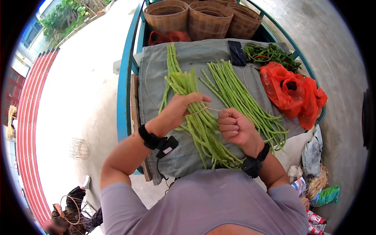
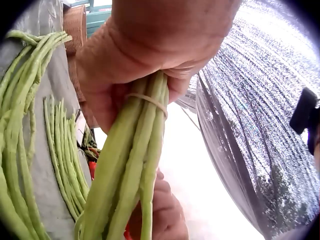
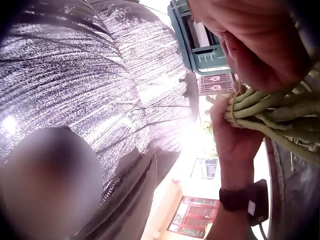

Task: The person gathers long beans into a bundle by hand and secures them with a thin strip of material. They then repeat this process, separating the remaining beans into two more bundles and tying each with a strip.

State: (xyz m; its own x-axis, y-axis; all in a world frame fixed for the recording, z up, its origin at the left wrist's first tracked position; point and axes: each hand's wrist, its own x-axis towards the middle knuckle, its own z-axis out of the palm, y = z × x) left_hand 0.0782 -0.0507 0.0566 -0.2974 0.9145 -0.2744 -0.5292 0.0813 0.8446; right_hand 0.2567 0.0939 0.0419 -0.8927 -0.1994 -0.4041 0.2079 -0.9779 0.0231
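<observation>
My left hand (image 1: pixel 176 109) grips a bunch of long green beans (image 1: pixel 203 131), its fingers curled round the stalks near the top end. A thin pale tie (image 2: pixel 150 101) circles the bunch just by that grip. One end of the tie stretches from the bunch to my right hand (image 1: pixel 237 127), whose curled fingers pinch it. In the right wrist view, the same right hand (image 3: pixel 260 45) is close over the tied end of the beans (image 3: pixel 255 107). Another group of beans (image 1: pixel 171 58) lies behind the held bunch, and a larger loose pile (image 1: pixel 243 96) spreads to the right.
The grey cloth (image 1: pixel 156 74) covers a cart with a blue metal frame (image 1: pixel 125 90). Woven baskets (image 1: pixel 209 21) stand at the back. A dark phone (image 1: pixel 237 53), leafy greens (image 1: pixel 270 55) and red plastic bags (image 1: pixel 288 90) lie right. A person sits at lower left (image 1: pixel 74 209).
</observation>
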